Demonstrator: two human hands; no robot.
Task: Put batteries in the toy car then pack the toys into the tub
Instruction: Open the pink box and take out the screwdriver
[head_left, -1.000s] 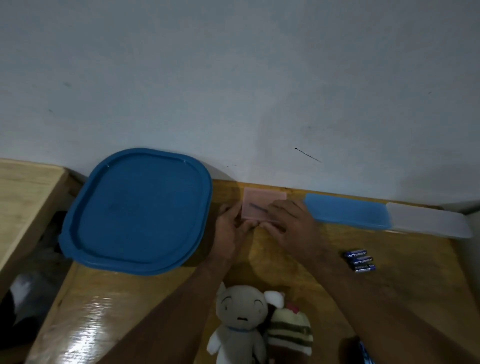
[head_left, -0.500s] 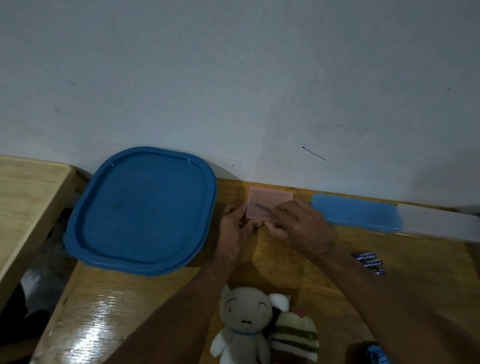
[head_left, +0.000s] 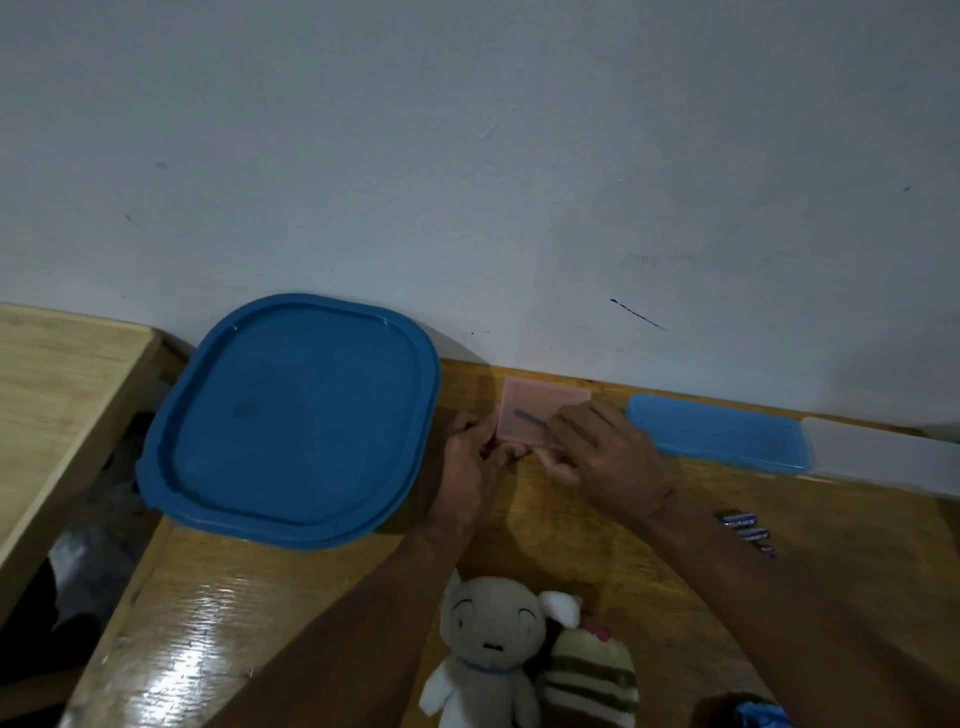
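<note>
Fingers: both my hands meet at a small pink box (head_left: 545, 410) against the wall; my left hand (head_left: 470, 467) curls loosely on its left edge, fingertips touching the near corner.
Right hand: my right hand (head_left: 605, 457) lies over the box's right side, fingers bent, thumb and forefinger pinched at a thin dark tool (head_left: 529, 417) lying on the pink surface; whether I actually grip it, I cannot tell.
Batteries: three (head_left: 748, 532), side by side on the wooden table (head_left: 322, 613), partly hidden behind my right forearm.
Toys: two plush toys at the near edge, a grey doll (head_left: 491, 649) and a striped one (head_left: 589, 675) touching it; no toy car is visible.
Containers: one blue-lidded tub (head_left: 291, 421), shut, left of the box; one long blue case (head_left: 719, 434) to the right, contents unseen.
</note>
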